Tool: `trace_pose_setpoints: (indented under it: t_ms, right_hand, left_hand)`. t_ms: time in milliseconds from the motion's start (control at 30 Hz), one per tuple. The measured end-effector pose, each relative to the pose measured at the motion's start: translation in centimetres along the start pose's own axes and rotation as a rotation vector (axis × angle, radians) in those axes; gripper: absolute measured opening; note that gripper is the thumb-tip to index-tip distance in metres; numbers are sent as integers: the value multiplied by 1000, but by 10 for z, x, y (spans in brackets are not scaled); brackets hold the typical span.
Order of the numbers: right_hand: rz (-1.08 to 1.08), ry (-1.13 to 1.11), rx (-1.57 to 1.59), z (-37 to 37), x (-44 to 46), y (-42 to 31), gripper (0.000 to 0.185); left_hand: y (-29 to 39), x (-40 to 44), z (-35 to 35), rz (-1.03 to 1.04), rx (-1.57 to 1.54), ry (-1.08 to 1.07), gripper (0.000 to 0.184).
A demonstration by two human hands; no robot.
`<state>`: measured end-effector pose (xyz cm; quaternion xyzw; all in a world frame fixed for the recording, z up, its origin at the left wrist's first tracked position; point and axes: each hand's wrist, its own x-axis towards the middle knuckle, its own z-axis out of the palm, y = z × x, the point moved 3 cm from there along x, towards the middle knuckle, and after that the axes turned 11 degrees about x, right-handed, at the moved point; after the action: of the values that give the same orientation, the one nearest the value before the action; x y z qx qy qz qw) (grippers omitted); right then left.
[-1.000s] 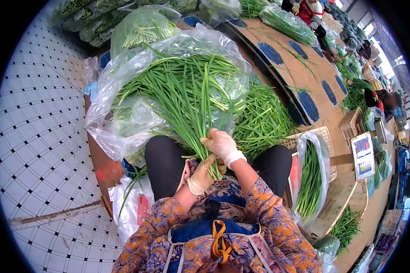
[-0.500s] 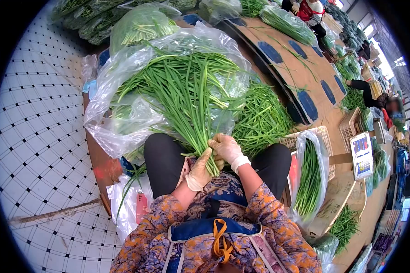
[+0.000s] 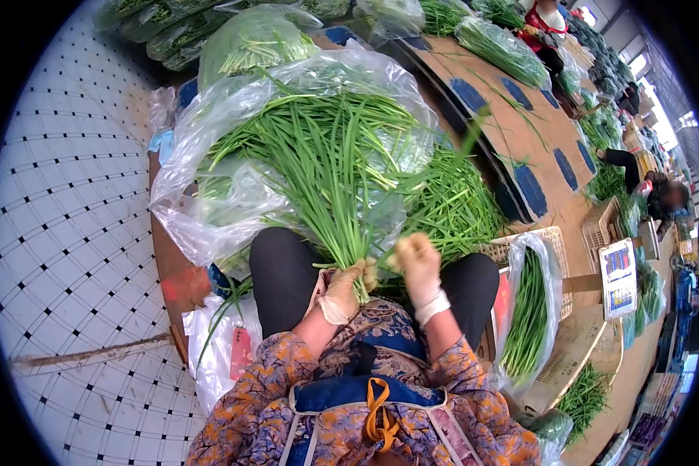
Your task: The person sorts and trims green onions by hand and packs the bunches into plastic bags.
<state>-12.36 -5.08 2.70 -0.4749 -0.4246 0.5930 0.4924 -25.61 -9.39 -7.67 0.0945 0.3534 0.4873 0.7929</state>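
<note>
My left hand (image 3: 348, 289), in a thin pale glove, is closed around the lower stems of a bunch of garlic chives (image 3: 326, 186). The long green blades fan upward over a clear plastic sheet (image 3: 182, 221) with more chives on it. To the right of the bunch, my right hand (image 3: 418, 264), also gloved, is raised with its fingers curled and slightly blurred. What lies inside those fingers is hidden. A smeared green blade (image 3: 471, 133) shows above it, over a loose heap of chives (image 3: 458, 202).
A bagged bunch of chives (image 3: 526, 311) stands at my right, near plastic crates (image 3: 563, 365) and a scale display (image 3: 618, 278). A brown board (image 3: 489, 101) with blue patches lies beyond the heap. Other people (image 3: 664, 198) sit at far right. Tiled floor (image 3: 85, 233) is at left.
My right hand has left the stems beside my left hand and moved right, its fingers curled. A blurred blade now appears above the heap. My left hand keeps its hold on the bunch.
</note>
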Motion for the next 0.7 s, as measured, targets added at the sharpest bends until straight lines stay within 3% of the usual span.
trace_pose_setpoints:
  t_ms: [33, 67, 133, 200, 267, 333, 367, 400, 467, 500, 600, 667, 700]
  right_hand:
    - [10, 53, 86, -10, 13, -4, 16]
    - [18, 108, 174, -18, 24, -5, 20]
    - [135, 36, -13, -22, 38, 5, 37]
    - [223, -133, -322, -9, 31, 30, 64]
    - [204, -141, -449, 10, 23, 50, 66]
    - [137, -158, -258, 19, 20, 67, 65]
    - [109, -131, -190, 18, 21, 76, 52]
    - [106, -128, -186, 16, 21, 69, 52]
    - [375, -211, 249, 10, 17, 57, 39]
    - [361, -197, 335, 8, 16, 58, 29]
    - [230, -235, 254, 4, 12, 58, 29]
    - [279, -271, 220, -2, 11, 57, 31]
    - [314, -275, 219, -1, 9, 49, 36]
  left_hand:
    - [5, -3, 4, -18, 27, -42, 19]
    - [4, -6, 8, -16, 33, 83, 20]
    - [5, -5, 16, 12, 146, 70, 19]
    - [3, -9, 24, 20, 248, 57, 24]
    - [-16, -1, 11, 9, 466, 47, 26]
    - [-21, -4, 12, 51, 444, 68, 26]
    - [-21, -6, 11, -3, 361, -3, 25]
    - [-18, -9, 11, -55, 278, -74, 24]
    - [-3, -16, 16, -76, 156, -130, 22]
    - [2, -18, 18, -94, 148, -167, 25]
    - [2, -15, 22, -137, 144, -183, 25]
    - [5, -17, 23, -70, 342, -66, 23]
    - [5, -13, 21, -59, 354, -110, 20]
